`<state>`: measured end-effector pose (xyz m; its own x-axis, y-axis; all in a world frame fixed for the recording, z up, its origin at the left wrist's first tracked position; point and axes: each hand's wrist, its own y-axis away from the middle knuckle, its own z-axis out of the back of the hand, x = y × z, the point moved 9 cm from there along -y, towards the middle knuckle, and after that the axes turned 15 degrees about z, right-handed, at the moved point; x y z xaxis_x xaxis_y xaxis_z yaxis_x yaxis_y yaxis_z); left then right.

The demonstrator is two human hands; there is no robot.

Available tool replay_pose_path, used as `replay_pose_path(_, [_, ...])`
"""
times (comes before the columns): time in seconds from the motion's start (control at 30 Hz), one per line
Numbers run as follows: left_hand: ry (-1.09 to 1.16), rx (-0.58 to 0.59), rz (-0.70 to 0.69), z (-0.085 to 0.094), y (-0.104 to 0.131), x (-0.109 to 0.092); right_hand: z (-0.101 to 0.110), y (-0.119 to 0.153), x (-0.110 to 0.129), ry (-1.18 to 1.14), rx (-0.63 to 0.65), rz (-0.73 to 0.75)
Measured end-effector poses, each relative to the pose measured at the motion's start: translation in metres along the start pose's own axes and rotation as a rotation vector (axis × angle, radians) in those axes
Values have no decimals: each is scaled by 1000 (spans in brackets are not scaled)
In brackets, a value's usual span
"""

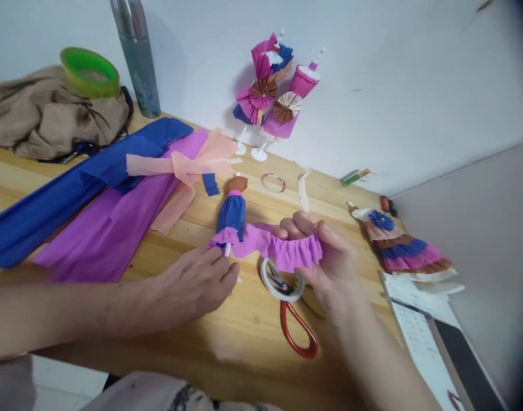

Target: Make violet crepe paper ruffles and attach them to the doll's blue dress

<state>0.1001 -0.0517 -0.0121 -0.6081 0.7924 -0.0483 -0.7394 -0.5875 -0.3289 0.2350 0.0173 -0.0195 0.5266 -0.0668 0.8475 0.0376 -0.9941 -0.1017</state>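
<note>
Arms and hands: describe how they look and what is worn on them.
Both hands are bare and five-fingered human hands, with no glove, ring or marking to be seen on the left hand or right hand. The left forearm and right forearm show no sleeve, watch or bracelet. Some fingers are partly hidden.

The worktop is showing smooth, grained wood. Near its far edge, a flask is gleaming at its metal cap; at the far left corner, rumpled cloth is looking matt. Blue crepe paper toward the left edge is appearing matt, the purple crepe-paper ruffle is puckering roughly, and a red scissor handle is shining like smooth plastic.
</note>
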Motion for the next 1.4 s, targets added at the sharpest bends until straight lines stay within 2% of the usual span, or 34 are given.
replay_pose_path(0.1, [168,-97,7,19,-1,8,8,-2,-10,-50,-27,-25])
replay_pose_path(0.17, [321,-113,77,32,-7,23,11,-2,-13,-85,-32,-32])
replay_pose_path(0.2, [423,-170,154,42,-12,36,11,-2,-14,-104,-31,-37])
replay_pose_path(0.27, [623,-125,376,43,-25,64,8,-1,-16,-133,-21,-40])
replay_pose_path(0.37, [943,102,607,19,-44,83,2,1,-19,-171,-17,-68])
replay_pose_path(0.43, [1084,261,665,0,-55,79,0,3,-22,-208,-34,-103])
replay_pose_path(0.53, [1292,449,664,-20,-65,63,4,6,-21,-221,-69,-111])
replay_pose_path(0.63, [1506,548,718,-34,-63,54,13,11,-15,-160,-95,-90])
replay_pose_path(0.77, [1610,580,771,-43,-57,53,25,20,-7,-59,-86,-74])
replay_pose_path(0.93, [1856,520,821,-44,-57,51,38,31,0,42,-115,-27])
replay_pose_path(1.0, [1970,482,802,-40,-61,47,42,34,0,58,-132,-14])
replay_pose_path(1.1, [2008,433,753,-33,-68,42,44,36,4,141,-107,35])
replay_pose_path(1.23, [1962,279,674,-18,-74,44,38,37,33,500,4,281])
replay_pose_path(1.4, [1745,95,650,-3,-72,56,6,49,69,984,237,652])
